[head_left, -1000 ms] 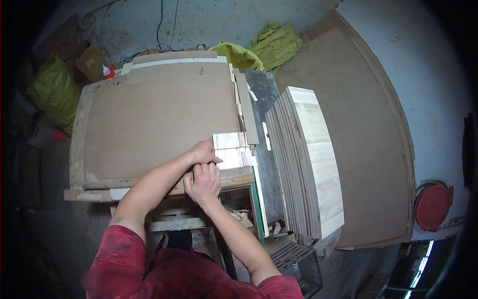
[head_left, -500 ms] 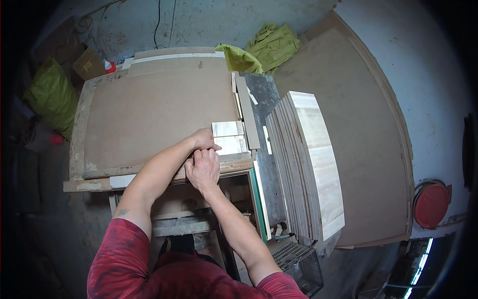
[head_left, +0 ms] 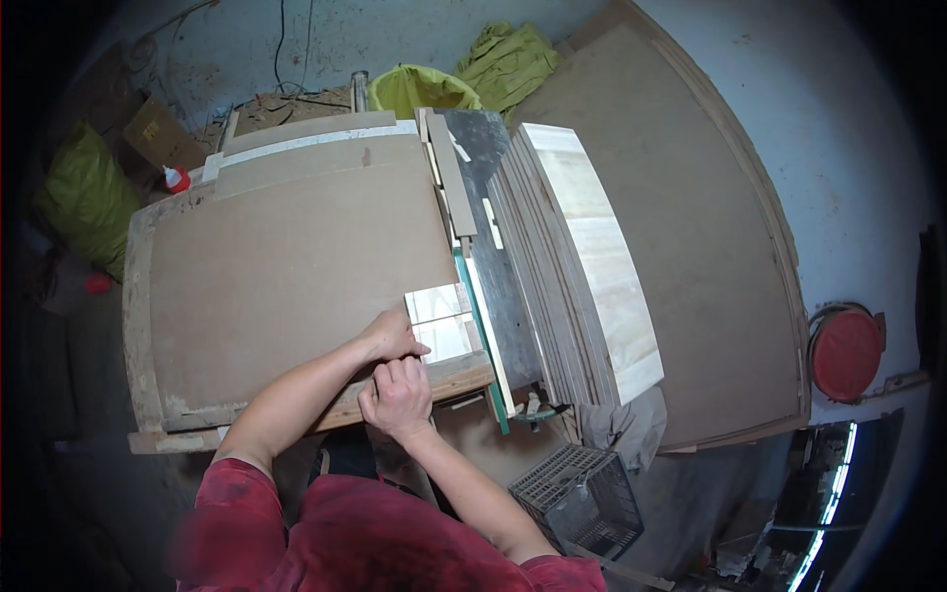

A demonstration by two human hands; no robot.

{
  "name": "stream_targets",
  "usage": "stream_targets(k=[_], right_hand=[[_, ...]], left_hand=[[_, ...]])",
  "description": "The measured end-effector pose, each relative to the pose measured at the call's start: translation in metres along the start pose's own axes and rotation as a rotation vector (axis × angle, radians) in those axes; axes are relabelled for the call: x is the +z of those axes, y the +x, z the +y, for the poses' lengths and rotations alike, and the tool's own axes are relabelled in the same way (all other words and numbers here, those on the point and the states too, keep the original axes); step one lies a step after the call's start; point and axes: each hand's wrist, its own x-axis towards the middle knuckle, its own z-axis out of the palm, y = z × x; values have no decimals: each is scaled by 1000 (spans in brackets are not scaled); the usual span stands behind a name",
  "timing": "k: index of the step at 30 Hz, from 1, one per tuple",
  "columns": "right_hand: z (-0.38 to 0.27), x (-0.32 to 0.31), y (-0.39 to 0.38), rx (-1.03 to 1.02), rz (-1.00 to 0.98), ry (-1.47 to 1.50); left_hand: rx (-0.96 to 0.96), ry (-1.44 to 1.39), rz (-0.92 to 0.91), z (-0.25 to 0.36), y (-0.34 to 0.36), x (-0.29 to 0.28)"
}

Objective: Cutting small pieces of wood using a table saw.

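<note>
Both hands bunched up at the front right corner of the workbench, right by the pale board
Left hand (head_left: 393, 336) is curled in with a fingertip at the left edge of the pale wooden board (head_left: 444, 340), which lies flat on the brown workbench (head_left: 286, 257) — right hand (head_left: 399, 395) sits just below, fingers bent at the front edge. Can't tell if either one's gripping anything. Stack of planks (head_left: 582, 257) stands off to the right.
</note>
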Motion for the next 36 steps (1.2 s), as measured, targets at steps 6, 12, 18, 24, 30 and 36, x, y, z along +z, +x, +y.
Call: stream_targets(k=[6,12,18,24,30,36], right_hand=[[-6,-18,-32,-1,30,36],[-4,-18,-29,4,-12,31],[-2,1,0,-11,40,-10],[7,27,44,6,46,-13],[21,56,91,0,41,-21],[25,83,131,7,3,-15]], left_hand=[[-27,-72,-123,25,-18,30],[-119,-97,-157,24,-5,31],[-80,-58,-87,14,13,7],[-31,15,-25,0,53,-24],[-44,119,-14,-12,100,-65],[1,147,26,-45,141,-97]])
